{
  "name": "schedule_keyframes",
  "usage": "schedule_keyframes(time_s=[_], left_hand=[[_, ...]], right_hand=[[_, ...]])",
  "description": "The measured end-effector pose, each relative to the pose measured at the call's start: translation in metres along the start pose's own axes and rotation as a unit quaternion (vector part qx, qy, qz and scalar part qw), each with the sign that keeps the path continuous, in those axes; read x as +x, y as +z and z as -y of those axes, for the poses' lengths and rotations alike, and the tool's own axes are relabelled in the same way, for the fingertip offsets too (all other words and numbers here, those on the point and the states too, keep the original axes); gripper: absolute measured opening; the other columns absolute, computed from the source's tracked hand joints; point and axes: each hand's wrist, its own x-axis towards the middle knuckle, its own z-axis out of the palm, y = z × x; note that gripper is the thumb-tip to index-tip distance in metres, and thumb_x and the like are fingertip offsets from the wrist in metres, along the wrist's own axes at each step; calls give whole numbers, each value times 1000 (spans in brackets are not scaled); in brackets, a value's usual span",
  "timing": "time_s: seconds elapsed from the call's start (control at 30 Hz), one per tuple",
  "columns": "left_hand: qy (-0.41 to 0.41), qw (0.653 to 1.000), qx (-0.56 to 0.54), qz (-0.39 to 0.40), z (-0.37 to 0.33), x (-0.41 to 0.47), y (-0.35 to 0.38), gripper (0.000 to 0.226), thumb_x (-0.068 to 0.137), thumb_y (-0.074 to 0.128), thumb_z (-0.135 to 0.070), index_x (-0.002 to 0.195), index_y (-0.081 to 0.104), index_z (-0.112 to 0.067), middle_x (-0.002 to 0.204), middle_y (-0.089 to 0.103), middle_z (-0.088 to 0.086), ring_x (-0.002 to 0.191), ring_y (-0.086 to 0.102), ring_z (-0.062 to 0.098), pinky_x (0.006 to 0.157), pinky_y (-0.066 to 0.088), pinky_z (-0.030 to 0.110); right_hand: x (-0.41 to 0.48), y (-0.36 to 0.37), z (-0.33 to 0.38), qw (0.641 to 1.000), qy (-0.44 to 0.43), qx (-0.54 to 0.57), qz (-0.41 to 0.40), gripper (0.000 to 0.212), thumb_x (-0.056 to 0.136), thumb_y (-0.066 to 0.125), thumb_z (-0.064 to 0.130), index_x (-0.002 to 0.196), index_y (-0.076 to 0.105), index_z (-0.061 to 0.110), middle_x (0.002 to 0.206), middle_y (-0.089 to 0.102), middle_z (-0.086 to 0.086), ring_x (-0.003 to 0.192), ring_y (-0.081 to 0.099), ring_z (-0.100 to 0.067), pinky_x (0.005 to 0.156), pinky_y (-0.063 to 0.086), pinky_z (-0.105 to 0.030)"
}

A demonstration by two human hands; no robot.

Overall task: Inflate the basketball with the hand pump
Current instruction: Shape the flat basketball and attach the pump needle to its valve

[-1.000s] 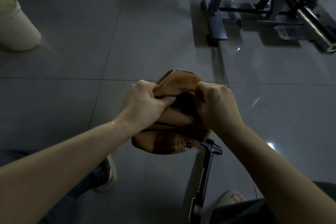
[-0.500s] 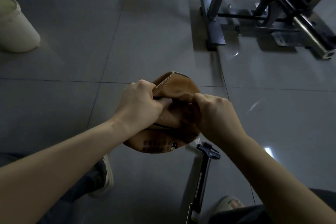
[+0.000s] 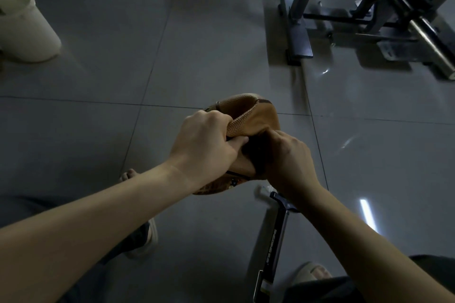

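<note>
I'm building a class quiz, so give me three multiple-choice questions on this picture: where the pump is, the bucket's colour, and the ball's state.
1. The hand pump is: A. on a table B. near the right hand, gripped by neither hand C. on a shelf
2. The bucket is: A. red B. blue C. off-white
3. The basketball is: A. flat and folded B. fully round C. cut in two

1 B: its black shaft shows below that wrist. 2 C: pale against the grey floor. 3 A: the left hand and right hand grip its creased skin.
</note>
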Motion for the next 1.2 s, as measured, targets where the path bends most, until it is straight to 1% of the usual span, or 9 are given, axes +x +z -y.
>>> schedule_keyframes(time_s=[0.1,0.23,0.4,0.5,0.63,0.77,0.9,1.03,1.2], left_hand=[[14,1000,4,1,-3,-1,2,47,87,73,-39,55,41,-29,51,41,-14,49,41,4,53,28,21],[21,1000,-19,5,0,4,0,41,87,72,-40,57,49,-25,53,45,-12,49,43,6,53,29,23],[35,998,-37,44,0,2,1,34,87,72,-37,61,58,-22,53,52,-10,50,51,7,53,33,22],[30,996,-68,42,4,-1,4,34,88,73,-34,60,60,-20,52,55,-8,49,53,7,52,33,20],[40,996,-77,36,5,-1,6,35,87,72,-35,58,58,-21,51,55,-8,48,54,8,52,37,25],[31,997,-66,38,5,-2,9,37,87,74,-34,56,56,-23,50,53,-9,46,52,8,49,34,20],[-23,997,-70,30,12,8,4,36,85,75,-35,57,57,-21,51,52,-9,47,53,7,44,32,15],[-61,993,-94,45,15,15,-6,18,85,77,-33,94,65,-24,74,65,-8,63,62,4,53,46,14],[-26,989,-113,90,11,12,-14,58,89,74,-26,135,43,-46,90,67,-1,71,68,17,67,58,29]], right_hand=[[1,2,4,997,42,59,-5,44,87,38,47,87,64,12,75,63,0,61,56,-18,56,50,-35],[5,-1,4,996,47,75,-19,44,86,41,49,89,64,12,80,63,1,65,56,-15,58,50,-33],[12,-4,2,999,-9,25,-19,17,91,57,26,85,61,11,78,63,-1,61,52,-16,56,45,-30],[14,-8,2,1000,-17,14,16,30,89,47,36,87,62,10,82,65,-3,64,58,-20,58,50,-34],[17,-14,4,997,-64,2,48,29,88,50,28,98,65,5,88,69,-9,71,64,-28,63,56,-43],[18,-12,1,997,-53,10,62,19,91,56,18,88,68,4,78,68,-9,66,63,-27,61,54,-39],[16,-8,-5,997,-34,6,73,20,96,52,21,86,65,9,77,65,-4,65,61,-20,61,54,-38],[13,-11,-12,998,-18,35,57,10,96,60,21,88,60,15,78,60,4,65,55,-11,59,49,-27],[9,-12,-12,996,-51,43,58,9,94,56,19,89,62,14,79,62,4,66,58,-12,62,54,-32]])
